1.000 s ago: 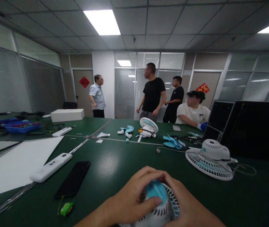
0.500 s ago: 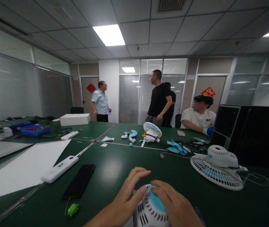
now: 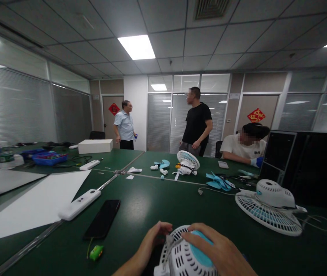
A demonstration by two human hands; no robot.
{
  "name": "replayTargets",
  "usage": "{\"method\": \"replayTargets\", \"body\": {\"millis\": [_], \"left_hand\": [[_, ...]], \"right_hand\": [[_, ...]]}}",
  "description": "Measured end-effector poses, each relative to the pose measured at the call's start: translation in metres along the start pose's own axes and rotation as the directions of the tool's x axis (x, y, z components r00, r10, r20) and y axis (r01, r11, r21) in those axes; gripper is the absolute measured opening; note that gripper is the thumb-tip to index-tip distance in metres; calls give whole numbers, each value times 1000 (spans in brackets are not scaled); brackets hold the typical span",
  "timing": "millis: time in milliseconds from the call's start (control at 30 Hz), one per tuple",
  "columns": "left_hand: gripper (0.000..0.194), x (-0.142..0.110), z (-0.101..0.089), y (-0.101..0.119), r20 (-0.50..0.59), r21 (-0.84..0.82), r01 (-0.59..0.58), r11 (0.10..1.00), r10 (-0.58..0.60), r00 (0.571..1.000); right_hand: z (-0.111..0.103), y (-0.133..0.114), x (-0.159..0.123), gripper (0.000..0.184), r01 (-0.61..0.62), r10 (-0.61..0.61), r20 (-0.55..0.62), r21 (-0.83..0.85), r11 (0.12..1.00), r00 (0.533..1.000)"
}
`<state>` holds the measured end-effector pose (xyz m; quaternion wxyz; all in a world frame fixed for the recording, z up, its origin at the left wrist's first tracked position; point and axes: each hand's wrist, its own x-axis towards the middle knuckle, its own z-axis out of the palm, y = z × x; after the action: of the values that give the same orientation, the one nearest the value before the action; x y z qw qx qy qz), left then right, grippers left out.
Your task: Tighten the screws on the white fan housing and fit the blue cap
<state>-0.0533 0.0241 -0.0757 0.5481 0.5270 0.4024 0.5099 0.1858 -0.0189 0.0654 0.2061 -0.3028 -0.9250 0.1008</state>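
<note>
Close to me at the bottom stands a small white electric fan (image 3: 180, 251) with a light blue round cap on the back of its motor housing. My right hand (image 3: 215, 245) lies over the housing, its fingers gripping across the blue cap. My left hand (image 3: 154, 239) is curled at the grille's left rim; its thumb and exact contact are partly hidden. A grey cord (image 3: 171, 245) runs along the fan's left side. The fan's front and lower part are out of view.
A phone (image 3: 102, 218) with a green charm (image 3: 96, 253) and a power strip (image 3: 80, 205) lie left. Another fan (image 3: 270, 211) lies face down right, near a black computer case (image 3: 278, 157). Blue blades (image 3: 218, 181) and a small fan (image 3: 187, 163) sit farther back. Other people are around.
The fan has turned, and more grille and cord show. My left hand has moved from the top of the housing to the left rim. My right hand stays on the cap.
</note>
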Motion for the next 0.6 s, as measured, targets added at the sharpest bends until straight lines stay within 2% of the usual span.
{"method": "replayTargets", "body": {"millis": [100, 167, 267, 333, 433, 500, 600], "left_hand": [[73, 0, 0, -2, -7, -10, -2, 1000, 2, 1000], [73, 0, 1, -5, -18, -5, -11, 1000, 10, 1000], [66, 0, 2, -10, -25, 11, -20, 1000, 20, 999], [64, 1, 0, -13, -13, 22, -16, 1000, 16, 1000], [65, 6, -6, -17, 34, 46, 16, 999, -18, 999], [67, 11, -10, -20, 69, 62, 44, 997, -48, 996], [66, 18, -15, -25, 89, 68, 62, 996, -68, 994]], "right_hand": [[5, 8, -3, 78, 90, -91, -60, -9, 996, 994], [7, 12, -9, 78, 96, -94, -67, 16, 995, 993], [4, 19, -29, 79, -7, 15, -146, 49, 999, 989], [-2, 30, -48, 80, -101, 112, -245, 59, 993, 963], [-15, 55, -79, 80, -245, 266, -355, 103, 964, 896], [-27, 72, -98, 77, -315, 344, -430, 139, 939, 835], [-50, 94, -123, 61, -440, 418, -601, 121, 890, 681]]}}
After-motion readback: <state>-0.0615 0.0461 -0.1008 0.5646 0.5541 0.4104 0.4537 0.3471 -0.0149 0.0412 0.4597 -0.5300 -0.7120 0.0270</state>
